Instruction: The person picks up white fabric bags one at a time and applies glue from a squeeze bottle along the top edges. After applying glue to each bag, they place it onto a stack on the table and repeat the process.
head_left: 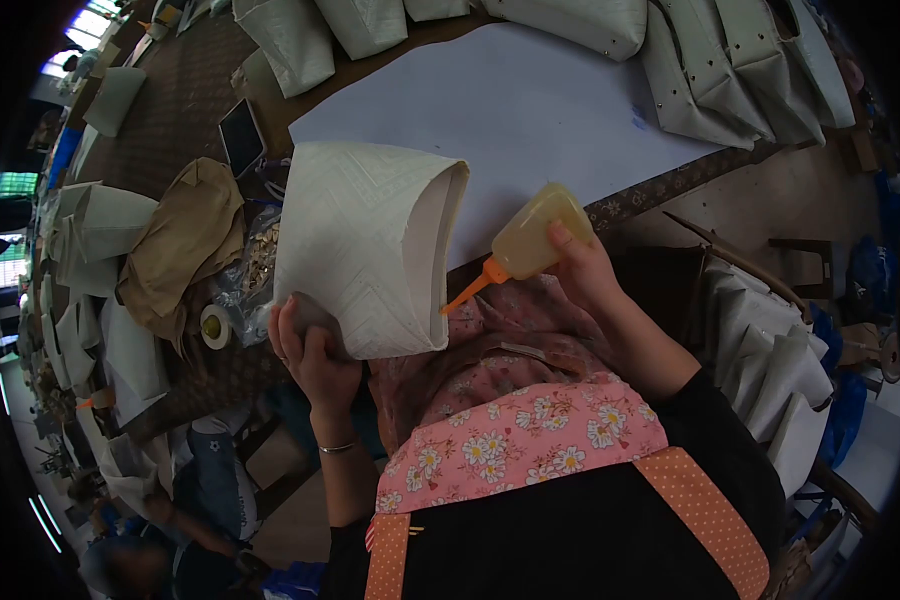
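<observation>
A cream, zigzag-embossed bag body (355,240) lies tilted on its side, its open mouth facing right. My left hand (315,365) grips its lower left corner, with the fingertips partly hidden behind it. In my right hand (582,268) is a clear glue bottle (535,235) with yellowish liquid, tipped down to the left. Its orange nozzle (475,285) points at the lower edge of the bag's mouth, and the tip seems to touch the rim there.
A white sheet (530,110) covers part of the table. Several pale bag bodies (710,80) line the far side, and more hang at right (770,370). A phone (241,137), brown fabric (185,245), a plastic bag of small parts (260,255) and a tape roll (215,326) lie left.
</observation>
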`<state>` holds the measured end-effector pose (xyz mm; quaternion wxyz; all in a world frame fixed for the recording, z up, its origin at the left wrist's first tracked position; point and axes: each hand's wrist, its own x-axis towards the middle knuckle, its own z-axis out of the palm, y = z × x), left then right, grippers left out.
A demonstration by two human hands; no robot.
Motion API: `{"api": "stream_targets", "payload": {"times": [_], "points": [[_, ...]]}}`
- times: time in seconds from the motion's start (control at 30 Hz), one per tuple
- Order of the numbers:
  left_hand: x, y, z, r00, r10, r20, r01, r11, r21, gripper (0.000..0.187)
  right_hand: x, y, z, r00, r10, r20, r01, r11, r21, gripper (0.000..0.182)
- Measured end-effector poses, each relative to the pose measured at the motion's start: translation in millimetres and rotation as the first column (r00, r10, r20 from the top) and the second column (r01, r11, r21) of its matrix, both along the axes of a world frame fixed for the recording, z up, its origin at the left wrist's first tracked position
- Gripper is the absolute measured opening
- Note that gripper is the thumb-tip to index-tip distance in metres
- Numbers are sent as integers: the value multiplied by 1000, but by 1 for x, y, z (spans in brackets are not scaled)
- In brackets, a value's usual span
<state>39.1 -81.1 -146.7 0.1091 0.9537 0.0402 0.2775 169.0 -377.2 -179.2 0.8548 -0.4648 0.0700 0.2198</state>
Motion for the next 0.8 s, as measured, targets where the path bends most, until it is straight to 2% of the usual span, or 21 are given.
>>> {"api": "stream_targets", "payload": {"times": [0.07,0.17,0.23,0.27,0.33,0.37,0.4,0.43,0.5,0.57,0.6,0.63,0.67,0.7,0.77,0.8], "points": [[0,0,0,1000,3,-5,-3,1000,2,23,-5,-5,-1,995,83,-60,-83,997,-2,43],[0,-3,6,1000,-15,1,15,1000,-22,21,-19,-6,5,990,85,-111,-85,996,10,44],[1,-7,19,991,-6,-130,1,999,-36,23,-25,-9,8,987,100,-123,-95,994,46,45],[3,-6,35,992,-11,-126,6,999,-37,23,-26,-12,8,984,114,-138,-104,991,82,45],[5,5,67,916,-285,-283,231,950,-209,25,-26,-17,2,986,123,-114,-116,991,65,49],[8,19,65,917,-284,-279,232,951,-207,25,-25,-18,0,986,139,-92,-134,990,50,53],[15,37,61,934,-263,-242,128,879,-460,24,-25,-20,0,986,140,-86,-136,989,53,53],[25,49,57,949,-232,-212,28,734,-679,24,-25,-20,-1,984,141,-108,-137,990,40,54],[71,56,53,953,-299,-47,99,455,-885,14,-26,-17,1,983,137,-122,-133,990,35,55],[117,70,38,907,-372,-196,-61,346,-936,24,-28,-16,5,986,108,-124,-106,994,21,54],[139,71,25,904,-382,-190,-47,351,-935,24,-28,-17,5,989,96,-114,-94,995,25,54],[158,71,11,869,-446,-214,-182,113,-977,31,-29,-18,5,991,94,-95,-93,995,22,53],[171,65,11,828,-516,-219,-324,-121,-938,38,-30,-19,6,993,91,-77,-90,996,19,53],[178,60,12,823,-528,-210,-312,-112,-943,38,-30,-20,9,995,76,-62,-74,997,21,53],[185,40,26,760,-562,-326,-355,60,-933,52,-33,-20,12,993,-16,-115,18,1000,14,51],[184,37,29,761,-563,-323,-347,67,-935,52,-35,-22,9,994,-20,-106,22,1000,20,51]]}}
